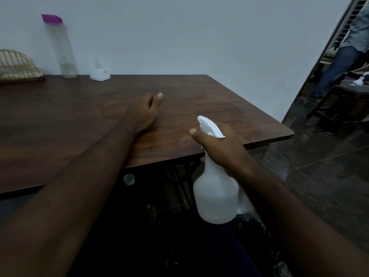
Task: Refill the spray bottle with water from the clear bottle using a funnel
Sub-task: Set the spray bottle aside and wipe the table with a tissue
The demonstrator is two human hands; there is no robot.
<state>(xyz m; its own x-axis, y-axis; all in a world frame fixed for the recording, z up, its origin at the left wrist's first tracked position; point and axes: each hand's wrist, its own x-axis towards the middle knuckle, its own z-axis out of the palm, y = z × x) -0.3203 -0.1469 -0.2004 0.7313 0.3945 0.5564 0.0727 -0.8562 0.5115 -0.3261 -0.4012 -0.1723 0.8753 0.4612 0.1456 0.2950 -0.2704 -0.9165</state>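
The right grip (pixel 219 148) is clamped round the neck of the white translucent plastic spray bottle (pixel 215 196), which hangs just off the near edge of the dark brown wooden bench (pixel 79 116). The left grip (pixel 142 111) rests on the bench top with its thumb out. Its fingers seem loosely curled and it holds nothing. At the back, by the wall, stands the tall clear bottle with a purple cap (pixel 61 50). The white plastic funnel (pixel 99 73) sits mouth-down just beside it.

Dark brown wood-grain table (pixel 199 100). Upper left of frame: tall clear plastic bottle with purple cap (pixel 61 50), white plastic funnel (pixel 99 73) spout-up beside it, pale wire rack (pixel 16 64) far left.
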